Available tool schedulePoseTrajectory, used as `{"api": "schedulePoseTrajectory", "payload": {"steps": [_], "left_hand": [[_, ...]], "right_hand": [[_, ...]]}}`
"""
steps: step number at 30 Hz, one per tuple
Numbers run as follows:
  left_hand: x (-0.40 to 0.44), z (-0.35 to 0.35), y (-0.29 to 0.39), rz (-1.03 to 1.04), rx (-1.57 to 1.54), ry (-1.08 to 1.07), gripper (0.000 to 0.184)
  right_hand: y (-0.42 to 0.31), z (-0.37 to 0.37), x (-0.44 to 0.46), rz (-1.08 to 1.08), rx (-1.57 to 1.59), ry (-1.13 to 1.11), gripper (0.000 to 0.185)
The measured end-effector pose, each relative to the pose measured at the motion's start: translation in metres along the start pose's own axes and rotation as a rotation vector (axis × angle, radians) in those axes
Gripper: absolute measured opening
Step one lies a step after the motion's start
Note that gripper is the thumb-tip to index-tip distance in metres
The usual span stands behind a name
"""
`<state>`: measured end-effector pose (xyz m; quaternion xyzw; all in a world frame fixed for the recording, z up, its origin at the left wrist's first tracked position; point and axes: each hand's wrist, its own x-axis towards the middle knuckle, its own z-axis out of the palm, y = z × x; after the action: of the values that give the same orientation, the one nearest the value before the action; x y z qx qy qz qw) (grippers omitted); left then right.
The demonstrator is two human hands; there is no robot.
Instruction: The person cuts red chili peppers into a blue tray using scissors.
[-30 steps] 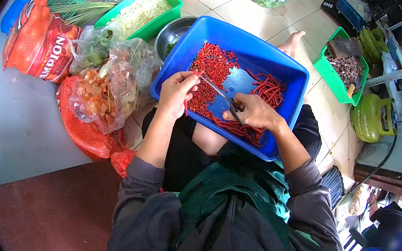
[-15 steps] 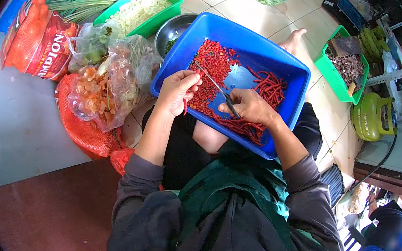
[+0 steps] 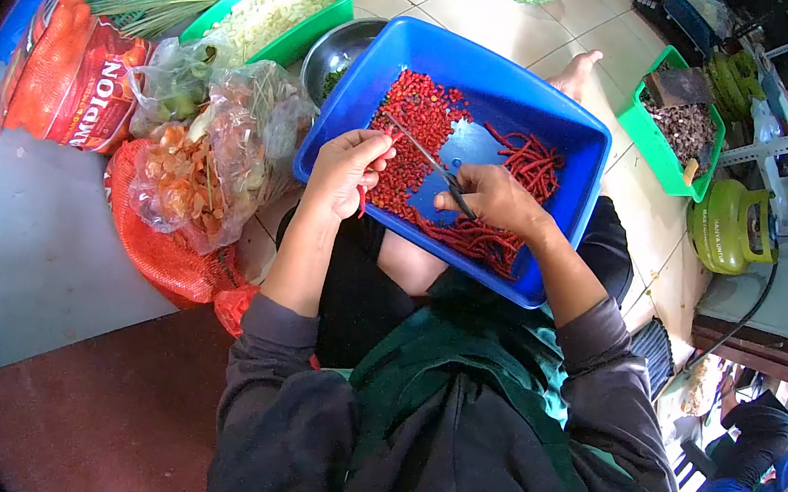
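My left hand [image 3: 349,170] is closed round a red chili pepper [image 3: 362,203], whose end hangs below the palm while a bit of red shows at the fingertips. In my right hand [image 3: 496,200] is a pair of scissors [image 3: 436,167] with dark handles. The blades point up and left to the chili at my left fingertips. Both hands are over a blue tub [image 3: 580,129]. Inside it, cut red chili pieces [image 3: 421,102] cover the left part. Whole red chilies [image 3: 532,165] lie at the right, and more [image 3: 483,245] along the near side.
Left of the tub stand a metal bowl [image 3: 340,43], a green tub [image 3: 342,15] of pale chopped vegetable, plastic bags of peelings [image 3: 182,171] and a red net sack [image 3: 149,241]. Rightward are another green tub [image 3: 715,153] and a green gas cylinder [image 3: 731,228]. Another person's foot [image 3: 578,72] is behind the tub.
My left hand has shifted slightly, and red now shows at its fingertips by the scissor blades. My right hand still holds the scissors. The view has moved a little.
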<state>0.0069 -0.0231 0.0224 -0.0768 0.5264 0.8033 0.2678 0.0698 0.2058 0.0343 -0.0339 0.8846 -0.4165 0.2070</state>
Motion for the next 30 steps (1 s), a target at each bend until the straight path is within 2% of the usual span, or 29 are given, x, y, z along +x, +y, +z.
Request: {"api": "schedulePoseTrajectory", "payload": {"steps": [8, 11, 20, 23, 30], "left_hand": [[-0.005, 0.01, 0.0, 0.05, 0.151, 0.033, 0.011], [-0.007, 0.012, -0.001, 0.067, 0.188, 0.02, 0.011], [-0.005, 0.012, -0.004, 0.091, 0.256, 0.034, 0.01], [-0.005, 0.014, -0.003, 0.092, 0.236, 0.059, 0.011], [-0.004, 0.012, -0.003, 0.083, 0.169, 0.071, 0.013]], "right_hand": [[-0.015, -0.012, -0.007, -0.075, -0.104, 0.043, 0.059], [-0.01, -0.01, -0.003, -0.106, -0.073, 0.07, 0.051], [-0.003, -0.013, 0.001, -0.066, -0.064, 0.032, 0.05], [0.008, -0.012, 0.002, -0.031, -0.098, 0.019, 0.058], [-0.004, -0.012, -0.008, -0.003, -0.098, -0.036, 0.062]]}}
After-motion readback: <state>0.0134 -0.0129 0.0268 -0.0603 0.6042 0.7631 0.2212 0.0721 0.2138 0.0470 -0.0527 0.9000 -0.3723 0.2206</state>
